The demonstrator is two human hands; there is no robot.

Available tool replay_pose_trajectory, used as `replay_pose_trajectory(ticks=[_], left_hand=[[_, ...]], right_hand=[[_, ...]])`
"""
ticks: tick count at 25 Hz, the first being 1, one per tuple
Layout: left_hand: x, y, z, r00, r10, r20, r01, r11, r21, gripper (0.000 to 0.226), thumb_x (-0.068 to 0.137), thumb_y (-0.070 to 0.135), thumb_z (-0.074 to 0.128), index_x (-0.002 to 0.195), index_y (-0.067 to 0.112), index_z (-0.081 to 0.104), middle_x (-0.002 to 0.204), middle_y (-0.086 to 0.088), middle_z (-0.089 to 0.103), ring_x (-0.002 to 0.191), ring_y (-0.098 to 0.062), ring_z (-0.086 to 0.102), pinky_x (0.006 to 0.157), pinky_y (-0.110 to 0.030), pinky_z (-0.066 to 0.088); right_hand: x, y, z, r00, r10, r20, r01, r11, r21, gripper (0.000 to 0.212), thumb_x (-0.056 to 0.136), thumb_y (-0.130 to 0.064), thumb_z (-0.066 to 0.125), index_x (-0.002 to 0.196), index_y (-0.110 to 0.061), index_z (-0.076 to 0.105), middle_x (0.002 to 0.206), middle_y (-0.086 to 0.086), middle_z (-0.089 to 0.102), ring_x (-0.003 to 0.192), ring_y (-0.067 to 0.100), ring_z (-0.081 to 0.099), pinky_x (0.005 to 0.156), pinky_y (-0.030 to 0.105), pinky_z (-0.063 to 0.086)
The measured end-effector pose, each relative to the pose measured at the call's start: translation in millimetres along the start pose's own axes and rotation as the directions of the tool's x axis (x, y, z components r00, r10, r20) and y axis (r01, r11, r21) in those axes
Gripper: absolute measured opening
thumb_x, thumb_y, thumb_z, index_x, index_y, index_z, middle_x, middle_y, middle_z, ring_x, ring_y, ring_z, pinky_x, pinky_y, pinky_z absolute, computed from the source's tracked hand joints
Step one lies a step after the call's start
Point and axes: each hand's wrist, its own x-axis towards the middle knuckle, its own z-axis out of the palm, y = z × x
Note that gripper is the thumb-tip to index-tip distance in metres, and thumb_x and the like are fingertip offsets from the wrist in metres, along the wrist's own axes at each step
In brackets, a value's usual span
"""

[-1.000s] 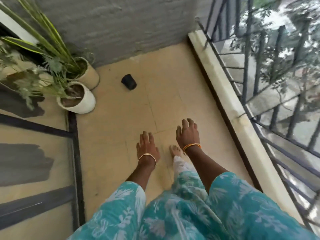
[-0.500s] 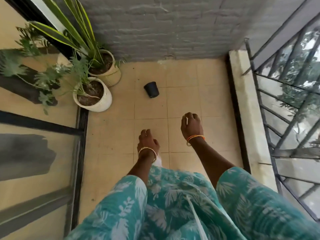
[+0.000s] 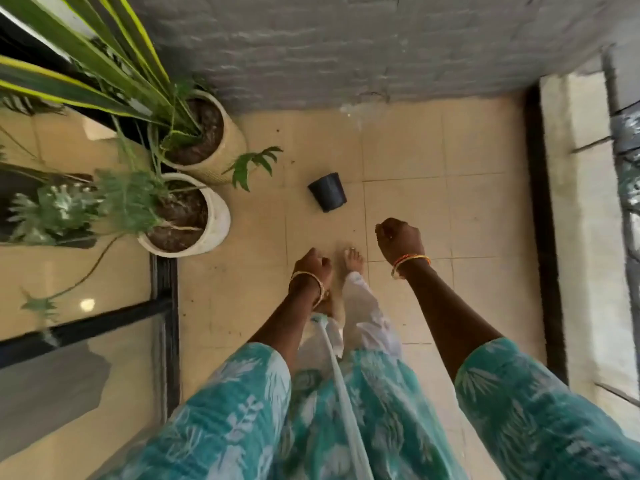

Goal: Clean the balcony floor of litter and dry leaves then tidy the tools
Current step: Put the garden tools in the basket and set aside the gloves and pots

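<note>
Nothing held in the right hand (image 3: pixel 401 242): fingers curled into a fist, up over the floor (image 3: pixel 408 140). Same with the left hand (image 3: pixel 311 266): fingers curled in, nothing in them, lower down by the bare foot (image 3: pixel 354 259).

Just ahead of the hands, a small black pot (image 3: pixel 327 191) tipped on its side on the tiles. Looks like litter to pick up. A few tiny dark bits spotted on the floor near the wall (image 3: pixel 346 46). No big dry leaves to see. No broom or dustpan in view, so probably not much done yet, and tools left to tidy.

To the left, two white plant pots (image 3: pixel 221 216) close together, with long green leaves (image 3: pixel 86 74) hanging over. A glass door (image 3: pixel 69 271) beside them. To the right, a low ledge (image 3: pixel 588 237) and railing. Leaves could get in the way of sweeping in that corner.
</note>
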Motion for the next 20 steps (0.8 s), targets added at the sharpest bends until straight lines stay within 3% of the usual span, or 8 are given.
replay_pose_trajectory(ticks=[3, 6, 9, 11, 14, 17, 20], left_hand=[[101, -2, 19, 0.981, -0.147, 0.128, 0.178, 0.945, -0.275, 0.048, 0.081, 0.034, 0.048, 0.111, 0.000, 0.063, 0.116, -0.021, 0.065, 0.107, -0.036, 0.062, 0.091, -0.042, 0.051], [218, -13, 42, 0.928, -0.260, 0.267, 0.357, 0.827, -0.434, 0.042, 0.095, 0.026, 0.046, 0.125, -0.002, 0.056, 0.127, -0.021, 0.060, 0.116, -0.036, 0.058, 0.098, -0.042, 0.048], [296, -8, 48, 0.909, -0.315, 0.272, 0.414, 0.756, -0.507, 0.043, 0.099, 0.032, 0.039, 0.123, 0.001, 0.056, 0.126, -0.017, 0.060, 0.115, -0.031, 0.058, 0.096, -0.039, 0.046], [340, 0, 51, 0.880, -0.344, 0.328, 0.475, 0.658, -0.585, 0.049, 0.099, 0.041, 0.033, 0.122, 0.003, 0.052, 0.117, -0.010, 0.059, 0.107, -0.025, 0.057, 0.089, -0.038, 0.045], [390, 11, 54, 0.878, -0.386, 0.284, 0.470, 0.574, -0.670, 0.056, 0.099, 0.046, 0.035, 0.137, 0.005, 0.043, 0.127, -0.011, 0.051, 0.116, -0.034, 0.053, 0.093, -0.045, 0.047], [431, 14, 64, 0.899, -0.410, 0.151, 0.390, 0.595, -0.703, 0.051, 0.102, 0.035, 0.032, 0.138, 0.001, 0.042, 0.139, -0.017, 0.048, 0.127, -0.036, 0.047, 0.102, -0.046, 0.044], [433, 18, 78, 0.900, -0.361, 0.244, 0.409, 0.505, -0.760, 0.051, 0.099, 0.041, 0.036, 0.136, 0.007, 0.046, 0.138, -0.017, 0.050, 0.126, -0.036, 0.047, 0.090, -0.044, 0.044]], right_hand=[[87, 12, 41, 0.998, 0.059, 0.016, -0.059, 0.998, 0.019, 0.022, 0.090, -0.017, 0.053, 0.091, -0.001, 0.067, 0.093, 0.020, 0.069, 0.089, 0.034, 0.063, 0.062, 0.019, 0.037], [178, 26, 90, 0.994, 0.087, 0.062, -0.089, 0.996, 0.019, 0.020, 0.092, -0.016, 0.051, 0.096, -0.004, 0.067, 0.096, 0.018, 0.069, 0.081, 0.026, 0.061, 0.047, 0.008, 0.030], [254, 33, 134, 0.992, 0.029, 0.126, -0.018, 0.997, -0.081, 0.024, 0.094, -0.020, 0.045, 0.105, -0.009, 0.063, 0.105, 0.018, 0.066, 0.092, 0.030, 0.060, 0.066, 0.019, 0.035], [302, 35, 161, 0.980, -0.017, 0.200, 0.051, 0.985, -0.166, 0.033, 0.096, -0.029, 0.041, 0.123, -0.015, 0.054, 0.114, 0.018, 0.061, 0.103, 0.033, 0.057, 0.077, 0.027, 0.041], [351, 35, 189, 0.939, -0.072, 0.338, 0.181, 0.935, -0.304, 0.044, 0.099, -0.042, 0.031, 0.140, -0.027, 0.037, 0.128, 0.014, 0.047, 0.115, 0.035, 0.050, 0.092, 0.037, 0.042], [377, 37, 215, 0.948, -0.088, 0.306, 0.202, 0.909, -0.365, 0.047, 0.099, -0.049, 0.028, 0.120, -0.019, 0.057, 0.112, 0.014, 0.053, 0.099, 0.035, 0.056, 0.080, 0.037, 0.045], [376, 44, 228, 0.981, -0.069, 0.181, 0.114, 0.961, -0.251, 0.043, 0.098, -0.040, 0.040, 0.094, -0.006, 0.066, 0.095, 0.017, 0.062, 0.080, 0.028, 0.055, 0.068, 0.028, 0.036]])
